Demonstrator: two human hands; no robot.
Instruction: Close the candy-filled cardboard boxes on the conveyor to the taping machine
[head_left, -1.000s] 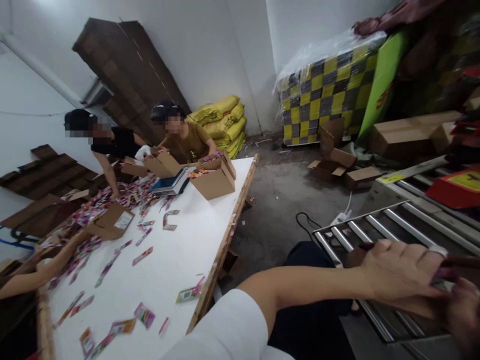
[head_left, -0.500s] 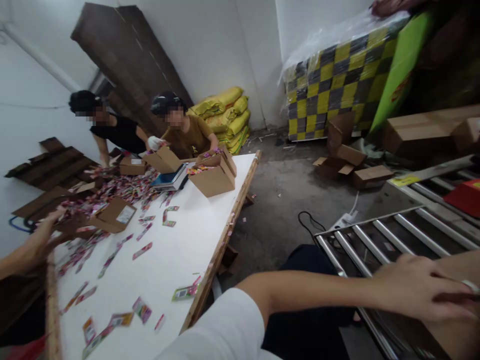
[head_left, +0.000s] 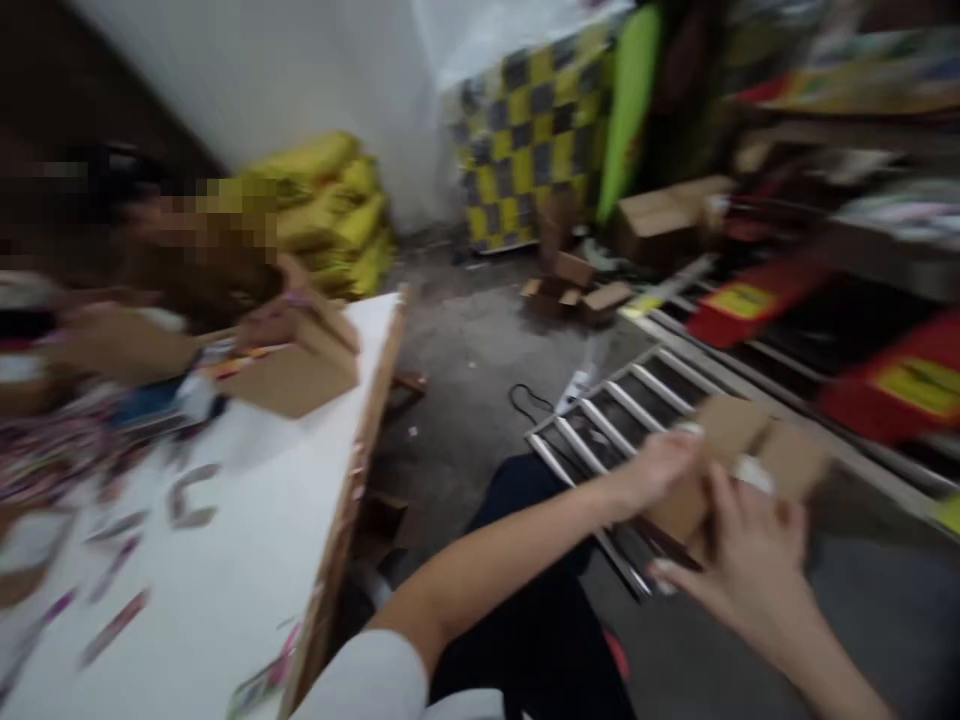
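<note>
A small brown cardboard box [head_left: 799, 450] sits tilted on the metal roller conveyor [head_left: 592, 425] at the right, its top flaps showing a dark gap. My left hand [head_left: 660, 468] is closed at the box's left upper edge, fingers curled. My right hand [head_left: 761, 545] grips the near side of the box, fingers over the cardboard and thumb apart at its lower edge. Something white shows at the fingertips of both hands, too blurred to name.
To the left stands a white table [head_left: 247, 560] with scattered small packets and an open carton [head_left: 300, 375]. A blurred co-worker sits behind it. Yellow sacks [head_left: 330, 210] are stacked by the wall. Red pieces with yellow labels [head_left: 750, 300] line the second conveyor. Loose boxes [head_left: 562, 285] lie on the floor.
The view has swung right and is blurred. The box and my left hand now show more fully, and my right hand has come into view on the box.
</note>
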